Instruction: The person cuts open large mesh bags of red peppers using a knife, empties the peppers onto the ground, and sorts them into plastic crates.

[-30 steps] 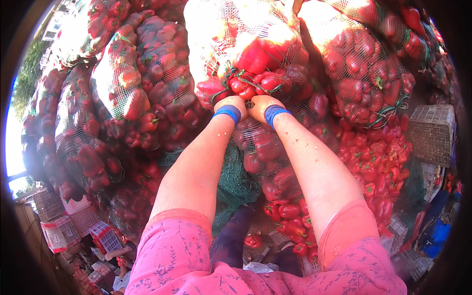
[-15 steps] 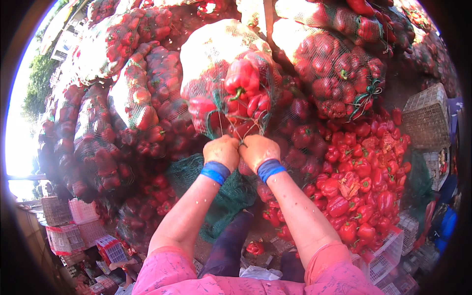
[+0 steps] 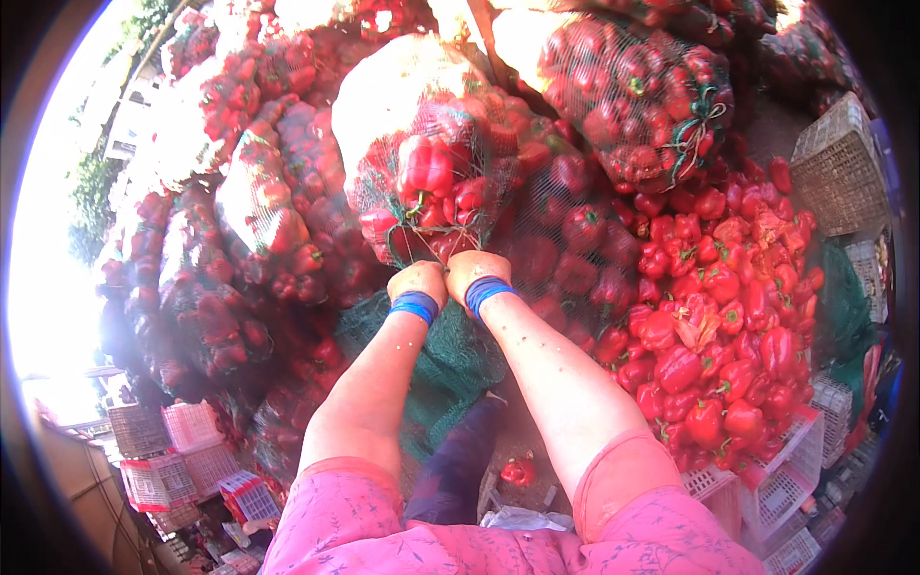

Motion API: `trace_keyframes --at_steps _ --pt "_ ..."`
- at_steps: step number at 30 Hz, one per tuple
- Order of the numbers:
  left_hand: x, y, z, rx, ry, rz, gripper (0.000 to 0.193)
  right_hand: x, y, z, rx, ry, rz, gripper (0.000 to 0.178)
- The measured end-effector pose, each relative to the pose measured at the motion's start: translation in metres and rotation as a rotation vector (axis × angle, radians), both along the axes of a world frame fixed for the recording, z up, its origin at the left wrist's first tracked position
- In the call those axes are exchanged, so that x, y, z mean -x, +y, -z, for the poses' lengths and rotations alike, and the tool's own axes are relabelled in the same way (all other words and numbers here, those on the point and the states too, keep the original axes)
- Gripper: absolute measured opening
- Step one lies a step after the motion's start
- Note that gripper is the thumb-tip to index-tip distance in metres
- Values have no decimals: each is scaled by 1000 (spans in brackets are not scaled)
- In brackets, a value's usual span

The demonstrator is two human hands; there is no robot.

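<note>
A bulging mesh sack (image 3: pixel 383 125) of red bell peppers lies straight ahead, its mouth toward me. Thin string (image 3: pixel 447 236) crosses that mouth, and several peppers (image 3: pixel 425 165) show behind it. My left hand (image 3: pixel 419 280) and my right hand (image 3: pixel 476 270) meet just below the mouth, side by side and both closed on the string. The fingertips and any knot between them are hidden. Blue bands (image 3: pixel 415 306) circle both wrists. Under my forearms lies a crumpled green mesh net (image 3: pixel 450 369).
Full pepper sacks (image 3: pixel 637 101) are piled at left, behind and right. A heap of loose red peppers (image 3: pixel 709 326) spreads at right, beside plastic crates (image 3: pixel 781 470) and a beige crate (image 3: pixel 839 168). More crates (image 3: pixel 158 479) stand at lower left. One pepper (image 3: pixel 518 471) lies near my feet.
The view has shifted, so the sack and hands now sit slightly further left in it. Both hands remain together, closed on the string at the sack's mouth.
</note>
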State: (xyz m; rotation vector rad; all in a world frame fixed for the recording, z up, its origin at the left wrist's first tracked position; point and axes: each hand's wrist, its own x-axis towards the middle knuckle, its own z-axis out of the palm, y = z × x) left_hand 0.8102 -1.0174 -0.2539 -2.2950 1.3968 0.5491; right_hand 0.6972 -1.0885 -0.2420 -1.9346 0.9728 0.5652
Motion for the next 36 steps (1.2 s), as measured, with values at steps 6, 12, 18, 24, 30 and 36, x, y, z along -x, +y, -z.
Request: trace_keyframes --at_steps 6,12,18,24,30,36 --pt "44 -7 -127 107 -85 56 23 44 4 -86 170 -283 203 33" --pt "110 68 -79 278 123 128 21 129 65 -58 226 -266 200 32" --pt "137 69 -4 -257 182 -10 29 147 97 13 25 -8 130 36" --pt "133 56 11 -239 96 85 30 152 81 24 48 -139 209 34" --pt "147 41 -41 -134 41 103 30 160 65 -10 63 -208 193 31" --pt "136 66 -130 167 -13 111 21 201 77 -111 133 -465 291 30"
